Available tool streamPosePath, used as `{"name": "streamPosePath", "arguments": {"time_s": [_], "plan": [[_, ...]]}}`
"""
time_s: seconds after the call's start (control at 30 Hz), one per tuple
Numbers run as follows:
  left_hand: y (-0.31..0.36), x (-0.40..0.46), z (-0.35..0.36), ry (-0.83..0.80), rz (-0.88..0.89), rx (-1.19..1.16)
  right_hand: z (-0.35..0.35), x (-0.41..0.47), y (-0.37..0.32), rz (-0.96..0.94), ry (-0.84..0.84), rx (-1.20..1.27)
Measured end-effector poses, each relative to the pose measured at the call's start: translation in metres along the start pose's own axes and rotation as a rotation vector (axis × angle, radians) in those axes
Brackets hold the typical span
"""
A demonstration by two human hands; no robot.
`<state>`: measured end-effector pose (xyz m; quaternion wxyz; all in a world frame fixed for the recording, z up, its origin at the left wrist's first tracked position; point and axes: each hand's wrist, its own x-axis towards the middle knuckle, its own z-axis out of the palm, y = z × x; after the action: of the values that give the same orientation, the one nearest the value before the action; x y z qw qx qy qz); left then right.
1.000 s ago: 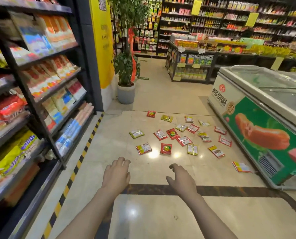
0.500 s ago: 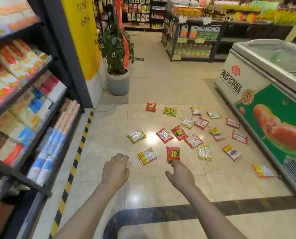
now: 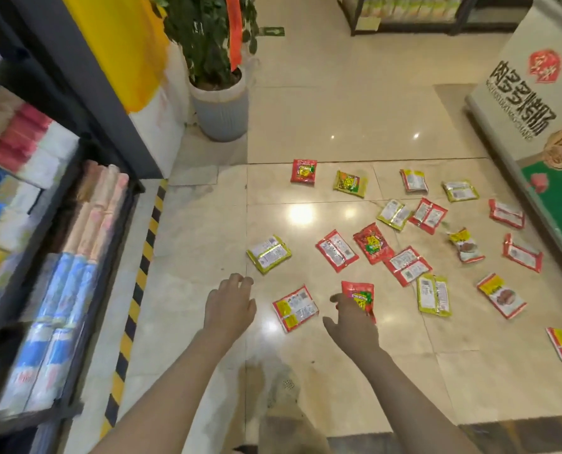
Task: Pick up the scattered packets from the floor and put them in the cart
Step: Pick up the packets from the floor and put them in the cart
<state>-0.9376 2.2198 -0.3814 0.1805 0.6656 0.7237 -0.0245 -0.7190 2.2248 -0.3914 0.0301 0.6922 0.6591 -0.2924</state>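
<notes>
Beside packets (image 3: 371, 247): potted plant (image 3: 219, 103); freezer (image 3: 532, 103).

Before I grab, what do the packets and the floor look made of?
Scattered packets, like the red one at the right hand: likely thin plastic-foil film, glossy; silvery seams glint. Floor: polished stone or ceramic tiles, judging by lamp reflections and grout lines.

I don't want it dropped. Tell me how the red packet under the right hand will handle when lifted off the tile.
The red packet looks like a thin, flat foil pouch, so probably light and floppy. The glossy floor tile gives little edge to catch; the right hand may need to pinch a corner. It won't roll.
</notes>
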Motion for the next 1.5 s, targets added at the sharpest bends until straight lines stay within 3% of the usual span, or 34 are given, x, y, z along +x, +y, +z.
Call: {"name": "streamPosePath", "arguments": {"time_s": [0.23,0.4,0.57,0.77,0.87,0.93,1.17,1.3,1.37,1.5], "plan": [[-0.029,0.159,0.083,-0.131,0.021,0.071,0.083,0.148,0.016,0.043,-0.177,-0.047],[-0.068,0.271,0.205,-0.184,0.072,-0.001,0.194,0.260,0.044,0.040,-0.248,-0.041],[-0.094,0.377,0.336,-0.157,0.135,0.134,0.321,0.362,0.093,0.036,-0.308,-0.126],[-0.121,0.459,0.453,-0.229,0.176,0.189,0.435,0.416,0.147,0.065,-0.514,-0.278],[-0.128,0.480,0.481,-0.256,0.179,0.245,0.458,0.427,0.158,-0.028,-0.464,-0.382],[-0.130,0.489,0.490,-0.280,0.175,0.270,0.461,0.438,0.163,0.023,-0.418,-0.434],[-0.133,0.516,0.501,-0.317,0.148,0.282,0.430,0.513,0.156,-0.127,-0.247,-0.326],[-0.133,0.527,0.500,-0.219,0.168,0.295,0.414,0.550,0.150,-0.114,-0.077,-0.285],[-0.132,0.534,0.497,-0.156,0.160,0.264,0.408,0.557,0.148,0.028,-0.009,-0.188],[-0.132,0.559,0.486,-0.158,0.010,0.189,0.403,0.568,0.142,0.460,0.096,0.300]]}}
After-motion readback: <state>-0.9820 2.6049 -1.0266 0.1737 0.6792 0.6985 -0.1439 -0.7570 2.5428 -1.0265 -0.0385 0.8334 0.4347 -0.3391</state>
